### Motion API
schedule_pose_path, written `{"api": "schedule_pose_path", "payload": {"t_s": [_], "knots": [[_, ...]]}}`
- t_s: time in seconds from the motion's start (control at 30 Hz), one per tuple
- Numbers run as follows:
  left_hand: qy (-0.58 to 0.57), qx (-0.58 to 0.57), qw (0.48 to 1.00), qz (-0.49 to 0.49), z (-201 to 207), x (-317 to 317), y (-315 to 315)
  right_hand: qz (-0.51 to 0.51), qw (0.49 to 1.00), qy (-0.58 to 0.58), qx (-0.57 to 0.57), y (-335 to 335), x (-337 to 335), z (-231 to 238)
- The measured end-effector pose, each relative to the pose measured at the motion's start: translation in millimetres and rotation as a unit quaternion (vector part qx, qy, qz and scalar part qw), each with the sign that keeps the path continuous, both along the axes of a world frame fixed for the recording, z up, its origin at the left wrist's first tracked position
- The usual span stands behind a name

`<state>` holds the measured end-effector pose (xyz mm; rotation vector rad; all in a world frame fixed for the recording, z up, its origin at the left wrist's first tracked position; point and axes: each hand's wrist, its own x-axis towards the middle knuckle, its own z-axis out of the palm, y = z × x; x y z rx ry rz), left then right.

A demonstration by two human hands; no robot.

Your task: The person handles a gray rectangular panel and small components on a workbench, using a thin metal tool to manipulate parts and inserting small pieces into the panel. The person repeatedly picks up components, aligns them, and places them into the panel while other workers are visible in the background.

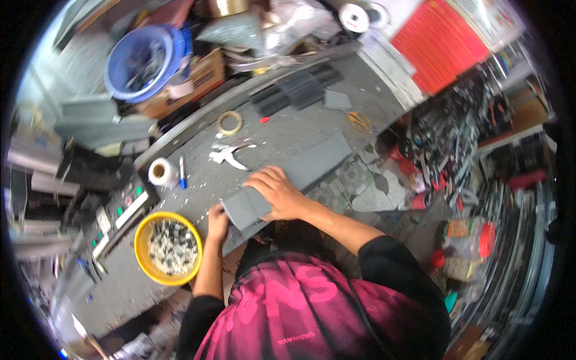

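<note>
Long flat grey panels lie slantwise along the near edge of the worktable, in front of my body. A shorter grey piece is on their left end. My right hand grips this piece from above, fingers over its top and thumb at the near edge. At its left end my left hand is closed with the fingertips at the corner; part of those fingers is hidden. Beyond the pieces lie white-handled snips.
A yellow basin of small black and white parts stands beside my left forearm. Tape, a white roll, a blue marker, yellow scissors and dark ribbed pieces are on the table. A switch box sits left.
</note>
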<state>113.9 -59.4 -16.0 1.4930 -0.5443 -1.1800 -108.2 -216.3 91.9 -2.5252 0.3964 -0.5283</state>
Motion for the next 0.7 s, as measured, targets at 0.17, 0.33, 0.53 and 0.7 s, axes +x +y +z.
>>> {"api": "schedule_pose_path", "payload": {"t_s": [0.17,0.33,0.53,0.7], "knots": [[-0.275,-0.056,0.960,-0.016,41.3,-43.8,40.0,-0.077,0.991,0.086,-0.064,-19.8,49.4,-27.1],[-0.483,-0.077,0.830,-0.267,97.0,33.4,-11.5,-0.015,0.986,0.165,-0.034,22.6,24.1,-48.4],[-0.133,-0.109,0.952,-0.253,40.1,58.5,-52.5,0.036,0.997,0.068,0.008,23.5,-5.5,-16.7],[0.136,-0.066,0.988,0.009,-17.0,23.8,-18.2,0.003,1.000,0.013,0.006,-2.5,12.9,-2.1]]}}
